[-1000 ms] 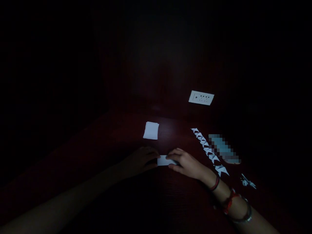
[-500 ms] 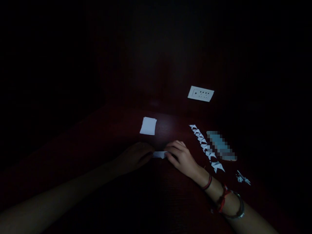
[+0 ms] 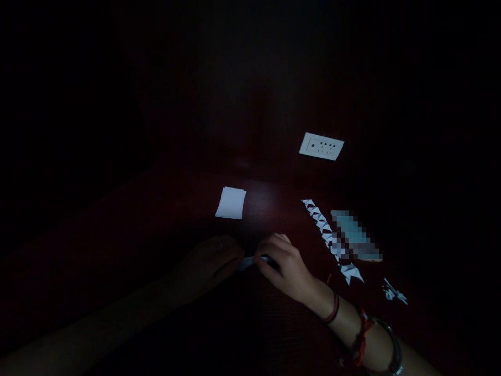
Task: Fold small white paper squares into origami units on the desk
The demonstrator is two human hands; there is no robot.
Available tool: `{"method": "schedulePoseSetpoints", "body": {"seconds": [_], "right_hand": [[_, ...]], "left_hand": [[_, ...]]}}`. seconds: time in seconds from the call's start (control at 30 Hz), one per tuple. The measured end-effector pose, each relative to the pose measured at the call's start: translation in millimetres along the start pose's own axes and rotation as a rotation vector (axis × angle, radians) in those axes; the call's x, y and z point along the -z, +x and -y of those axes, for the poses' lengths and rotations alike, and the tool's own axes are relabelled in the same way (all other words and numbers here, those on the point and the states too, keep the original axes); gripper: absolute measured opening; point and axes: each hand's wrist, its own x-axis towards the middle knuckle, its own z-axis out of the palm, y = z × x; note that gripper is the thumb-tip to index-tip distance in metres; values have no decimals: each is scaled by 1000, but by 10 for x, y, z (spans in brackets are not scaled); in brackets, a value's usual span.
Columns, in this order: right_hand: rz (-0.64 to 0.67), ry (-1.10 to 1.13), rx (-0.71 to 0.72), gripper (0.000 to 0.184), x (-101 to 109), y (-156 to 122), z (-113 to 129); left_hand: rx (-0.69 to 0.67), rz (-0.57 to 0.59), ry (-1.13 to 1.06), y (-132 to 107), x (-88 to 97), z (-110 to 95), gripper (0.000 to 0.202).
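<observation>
Two hands meet over a small white paper slip [image 3: 247, 261] on the dark red table [image 3: 156, 230]: the left hand [image 3: 209, 261] pinches its left end, and the right hand [image 3: 284, 263] closes curled fingers over its right end. Only the slip's middle shows, between the two sets of fingertips. Beyond them lies a white paper stack [image 3: 230, 202], and to the right a row of folded paper triangles [image 3: 331, 240].

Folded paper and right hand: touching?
Touching. The head view shows the right hand pinching the right end of the folded paper, with no gap between them.
</observation>
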Motion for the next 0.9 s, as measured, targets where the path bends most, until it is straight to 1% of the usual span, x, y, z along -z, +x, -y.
{"method": "schedulePoseSetpoints", "body": {"seconds": [0.17, 0.23, 0.43, 0.63, 0.9], "right_hand": [[-6, -23, 10, 9, -9, 11, 0], [-2, -27, 15, 9, -9, 13, 4], [-6, -28, 18, 9, -10, 8, 15], [-27, -31, -3, 8, -16, 21, -37], [-40, -53, -31, 10, -29, 14, -56]], "left_hand": [[3, -44, -60, -53, -113, 75, 20], [-2, -72, -62, -67, -131, 83, 19], [-64, -136, -31, -26, -60, 40, 16], [8, -136, -85, -17, -33, 25, 15], [17, -135, -100, -6, -32, 36, 14]]}}
